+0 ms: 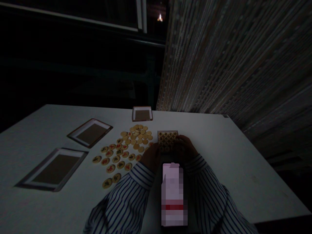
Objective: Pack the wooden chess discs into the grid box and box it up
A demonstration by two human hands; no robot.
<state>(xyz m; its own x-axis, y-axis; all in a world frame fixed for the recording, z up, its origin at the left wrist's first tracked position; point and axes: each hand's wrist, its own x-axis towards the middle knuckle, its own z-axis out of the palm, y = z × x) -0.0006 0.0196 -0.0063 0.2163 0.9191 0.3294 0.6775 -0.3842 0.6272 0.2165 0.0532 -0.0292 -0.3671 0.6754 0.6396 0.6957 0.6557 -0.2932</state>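
A small box (168, 132) stands in front of me, with rows of round wooden pieces (168, 138) marked with dark characters inside it. My left hand (151, 157) is at the box's near left corner; its fingers are mostly in shadow. At the right side of the box is my right hand (186, 148), its fingers bent over the edge and the near pieces. Whether it pinches a piece is too dark to tell. Left of the box lie many loose round pieces (116, 159), some with red or black characters, others showing plain faces.
Three shallow box lids or trays rest on the white table (231, 169): one at the back (142, 115), one at the left (90, 132), a larger one nearer (55, 169). A pixelated pink object (172, 191) is between my forearms. A string curtain (214, 58) hangs behind.
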